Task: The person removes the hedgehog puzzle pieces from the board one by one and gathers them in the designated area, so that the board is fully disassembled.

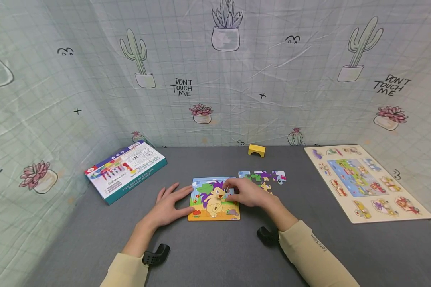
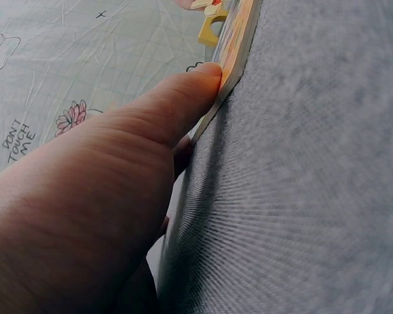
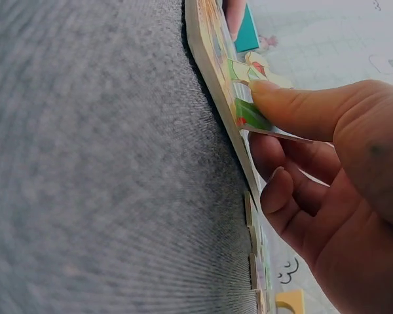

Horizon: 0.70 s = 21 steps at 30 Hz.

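Note:
A jigsaw puzzle of a purple-spined hedgehog [image 1: 214, 205] lies flat in its board [image 1: 215, 219] on the table. My left hand [image 1: 167, 208] rests at the board's left side, fingers spread; in the left wrist view its thumb [image 2: 190, 91] touches the board's edge. My right hand [image 1: 249, 192] is over the right part of the puzzle. In the right wrist view, it pinches a green puzzle piece [image 3: 252, 116] between thumb and fingers, tilted up against the board. Several loose puzzle pieces [image 1: 279, 175] lie just beyond that hand, partly hidden by it.
A boxed set [image 1: 127, 171] with a teal side lies at the left. A yellow arch block [image 1: 256, 150] stands at the back. On the right is a wooden picture board [image 1: 319, 187] with several animal and vehicle shapes. A printed cloth [image 1: 230, 87] hangs behind the table.

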Each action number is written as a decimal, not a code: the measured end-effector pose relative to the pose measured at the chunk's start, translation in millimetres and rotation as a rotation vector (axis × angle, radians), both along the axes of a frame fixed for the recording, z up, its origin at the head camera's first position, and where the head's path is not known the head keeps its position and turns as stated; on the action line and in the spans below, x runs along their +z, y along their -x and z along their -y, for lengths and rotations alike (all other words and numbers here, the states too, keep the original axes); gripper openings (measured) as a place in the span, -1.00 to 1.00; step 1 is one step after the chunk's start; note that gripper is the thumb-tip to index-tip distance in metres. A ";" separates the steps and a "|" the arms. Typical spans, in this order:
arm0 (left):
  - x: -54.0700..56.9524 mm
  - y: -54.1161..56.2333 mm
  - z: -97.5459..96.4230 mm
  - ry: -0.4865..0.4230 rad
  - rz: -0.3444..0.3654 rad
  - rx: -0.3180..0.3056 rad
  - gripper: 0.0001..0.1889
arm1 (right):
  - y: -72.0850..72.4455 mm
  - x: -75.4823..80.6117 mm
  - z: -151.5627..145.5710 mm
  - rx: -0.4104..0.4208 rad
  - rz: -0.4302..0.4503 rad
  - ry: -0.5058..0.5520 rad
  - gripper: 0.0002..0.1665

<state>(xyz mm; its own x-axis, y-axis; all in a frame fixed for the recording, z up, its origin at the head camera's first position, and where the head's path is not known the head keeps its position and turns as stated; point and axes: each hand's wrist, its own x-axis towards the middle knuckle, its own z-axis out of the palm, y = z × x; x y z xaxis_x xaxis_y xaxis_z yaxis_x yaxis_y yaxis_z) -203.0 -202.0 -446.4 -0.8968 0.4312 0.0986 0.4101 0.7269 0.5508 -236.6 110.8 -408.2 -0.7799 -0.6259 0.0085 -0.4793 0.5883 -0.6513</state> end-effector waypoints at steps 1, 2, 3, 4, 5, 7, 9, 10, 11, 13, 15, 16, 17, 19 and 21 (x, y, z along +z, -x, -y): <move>0.1 0.0 0.0 0.000 0.000 0.000 -0.27 | -0.3 0.2 -0.3 0.001 0.003 0.004 -0.69; 0.4 -0.2 -0.1 -0.002 0.001 0.000 -0.27 | -0.2 0.0 -0.6 0.001 0.005 0.005 -0.69; 0.6 -0.2 -0.1 -0.004 0.003 0.001 -0.26 | -0.4 0.1 -0.8 0.000 0.006 0.005 -0.69; 0.8 -0.2 -0.2 -0.006 0.003 0.000 -0.26 | -1.0 0.6 -0.9 -0.003 0.007 0.004 -0.70; 1.4 -0.4 -0.4 -0.008 0.005 0.000 -0.26 | -1.1 0.5 -1.0 -0.005 0.007 0.004 -0.70; 1.6 -0.5 -0.2 -0.009 0.006 -0.002 -0.25 | -1.1 0.5 -1.2 -0.008 0.005 0.003 -0.71; 1.9 -0.5 -0.2 -0.007 0.009 -0.002 -0.25 | -1.3 0.7 -1.1 -0.011 0.001 0.002 -0.72; 1.9 -0.7 -0.1 -0.005 0.005 -0.004 -0.24 | -1.2 0.7 -1.1 -0.011 -0.001 0.004 -0.72; 2.1 -0.7 -0.1 -0.004 0.007 -0.003 -0.24 | -1.2 0.6 -1.1 -0.010 -0.005 0.005 -0.73; 2.4 -0.8 -0.2 -0.004 0.012 0.000 -0.24 | -1.0 0.2 -1.2 -0.007 -0.010 0.008 -0.73; 2.0 -0.7 -0.2 -0.004 0.009 -0.003 -0.25 | -1.0 -0.1 -1.3 -0.005 -0.011 0.012 -0.74; 1.7 -0.6 -0.1 -0.003 0.007 -0.004 -0.25 | -0.9 -0.2 -1.4 -0.005 -0.010 0.015 -0.74; 1.7 -0.5 -0.1 -0.004 0.009 -0.003 -0.25 | -0.8 -0.4 -1.5 -0.004 -0.010 0.018 -0.74; 0.8 0.1 0.2 -0.002 0.005 -0.004 -0.26 | -0.3 -0.9 -1.8 -0.004 -0.008 0.027 -0.75; 0.3 0.5 0.4 -0.001 0.004 -0.005 -0.26 | -0.4 -0.5 -2.3 -0.004 -0.010 0.037 -0.75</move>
<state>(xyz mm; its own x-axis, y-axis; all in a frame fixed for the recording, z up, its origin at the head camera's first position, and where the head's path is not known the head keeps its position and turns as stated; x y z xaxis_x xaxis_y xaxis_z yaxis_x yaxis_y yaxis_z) -203.5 -202.3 -446.0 -0.8952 0.4354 0.0956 0.4113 0.7242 0.5536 -236.3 113.1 -408.7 -0.7821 -0.6220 0.0388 -0.4833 0.5661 -0.6678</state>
